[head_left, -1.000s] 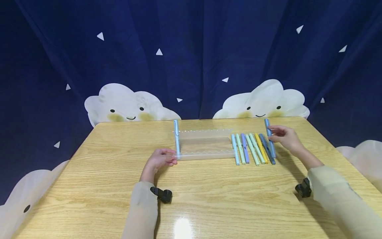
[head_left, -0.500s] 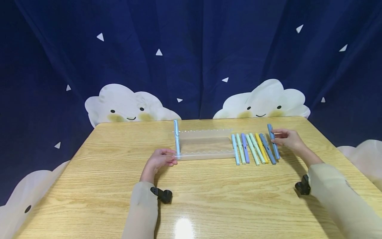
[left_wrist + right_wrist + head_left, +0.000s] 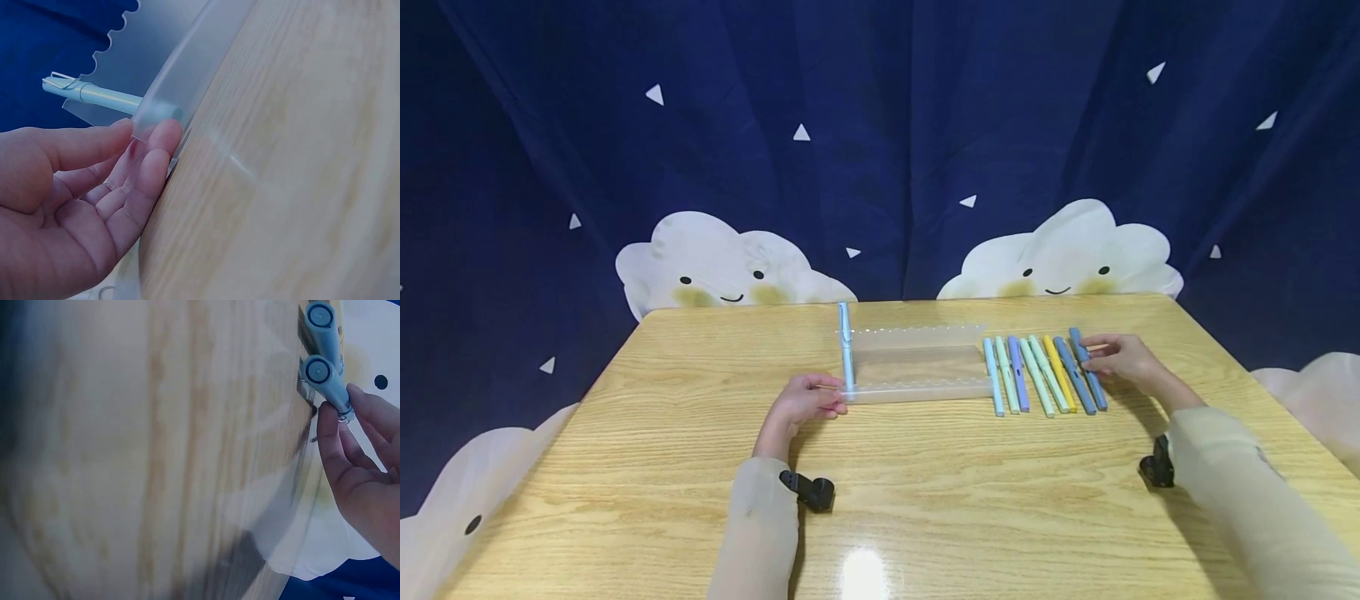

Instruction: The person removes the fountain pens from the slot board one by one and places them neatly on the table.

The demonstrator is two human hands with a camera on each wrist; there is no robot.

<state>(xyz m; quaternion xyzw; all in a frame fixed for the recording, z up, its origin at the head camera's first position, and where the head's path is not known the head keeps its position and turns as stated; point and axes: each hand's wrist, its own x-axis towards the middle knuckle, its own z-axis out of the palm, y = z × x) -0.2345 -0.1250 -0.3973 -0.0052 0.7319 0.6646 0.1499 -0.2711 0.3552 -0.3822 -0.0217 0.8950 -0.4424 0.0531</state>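
Note:
My left hand (image 3: pixel 805 402) grips the near left corner of a clear plastic pen rack (image 3: pixel 917 392) with scalloped edges. In the left wrist view the thumb lies against the rack's end and the fingertips are at its low wall. A light blue pen (image 3: pixel 847 354) lies across the rack's left end, its clip end sticking out past the back wall. My right hand (image 3: pixel 1123 358) pinches a blue pen (image 3: pixel 1095 387) between thumb and fingers, at the right end of a row of pens. Beside it lies another dark blue pen (image 3: pixel 1077 379); both blunt ends show in the right wrist view.
Right of the rack, the row also holds a yellow pen (image 3: pixel 1060 375), a purple pen (image 3: pixel 1018 375), several pale green pens (image 3: pixel 1036 375) and a light blue pen (image 3: pixel 993 375). Behind the wooden table (image 3: pixel 925 500) hangs a navy curtain (image 3: pixel 880 150) with clouds.
My right hand has moved the blue pen slightly right, then down towards the table beside the other dark blue pen. The left hand and the rack have stayed in place.

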